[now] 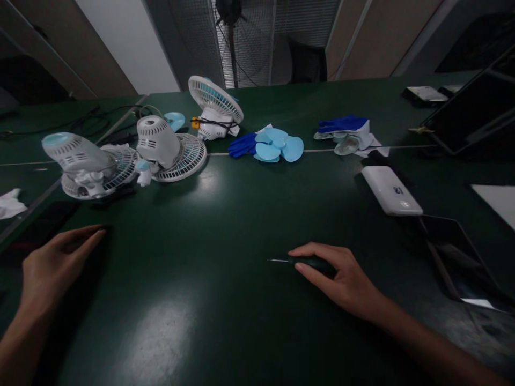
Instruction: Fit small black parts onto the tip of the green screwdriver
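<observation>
My right hand (341, 276) rests low over the green table (209, 225), its fingers wrapped round a screwdriver (311, 262). The screwdriver has a dark handle, and its thin metal shaft points left. At the left side, my left hand (56, 271) has thumb and fingers brought together in a pinch near the tabletop. A dark bit shows at those fingertips, too small to make out. Beyond that hand lie two small white fans, one with a light blue base (60, 140) and another with a white motor housing (156, 142), both grille down.
A third white fan (215, 102) sits farther back. Light blue fan blades (279, 145) lie against a blue glove (241, 145); another glove (341, 126) is to their right. A white power bank (391, 190), a dark phone (458, 257) and a black screen (478, 107) occupy the right side.
</observation>
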A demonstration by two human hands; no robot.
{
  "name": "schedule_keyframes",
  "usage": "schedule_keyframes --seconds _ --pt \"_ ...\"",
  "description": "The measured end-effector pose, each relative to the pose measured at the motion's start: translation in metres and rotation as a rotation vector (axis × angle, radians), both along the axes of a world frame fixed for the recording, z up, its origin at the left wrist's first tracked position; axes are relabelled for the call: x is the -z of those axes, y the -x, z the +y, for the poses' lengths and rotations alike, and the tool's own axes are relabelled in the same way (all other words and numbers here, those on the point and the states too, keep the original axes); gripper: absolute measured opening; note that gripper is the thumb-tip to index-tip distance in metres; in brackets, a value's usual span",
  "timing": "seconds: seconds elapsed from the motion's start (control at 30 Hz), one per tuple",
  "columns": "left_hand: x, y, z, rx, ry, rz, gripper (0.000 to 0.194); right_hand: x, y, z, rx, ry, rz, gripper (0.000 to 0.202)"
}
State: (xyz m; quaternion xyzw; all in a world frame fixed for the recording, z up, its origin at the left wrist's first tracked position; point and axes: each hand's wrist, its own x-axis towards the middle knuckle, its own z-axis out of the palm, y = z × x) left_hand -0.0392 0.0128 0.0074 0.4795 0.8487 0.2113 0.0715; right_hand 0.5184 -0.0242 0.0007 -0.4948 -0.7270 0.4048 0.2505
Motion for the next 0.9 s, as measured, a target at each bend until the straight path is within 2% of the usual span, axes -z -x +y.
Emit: schedule_keyframes --seconds 0.2,0.4,0.57,0.8,0.9 --pt "0.005 -0.002 0.002 0.086 -0.012 0.066 0.064 0.001 0.001 0.000 -0.016 -0.026 -0.004 0.023" --pt "0.007 -0.008 0.003 0.069 -0.033 0.019 0.062 0.001 0.002 -0.001 -0.024 -0.006 0.000 0.024" --pt "0.010 -0.010 0.006 0.206 -0.062 -0.009 0.059 0.002 0.002 -0.002 -0.022 -0.011 -0.014 0.025" --pt "0.005 -0.018 0.010 0.203 -0.022 0.038 0.058 0.003 0.002 -0.003 -0.017 0.019 -0.015 0.026" --pt "0.001 -0.034 0.009 0.242 -0.010 0.013 0.054 0.004 0.002 -0.003 -0.015 -0.009 -0.024 0.026"
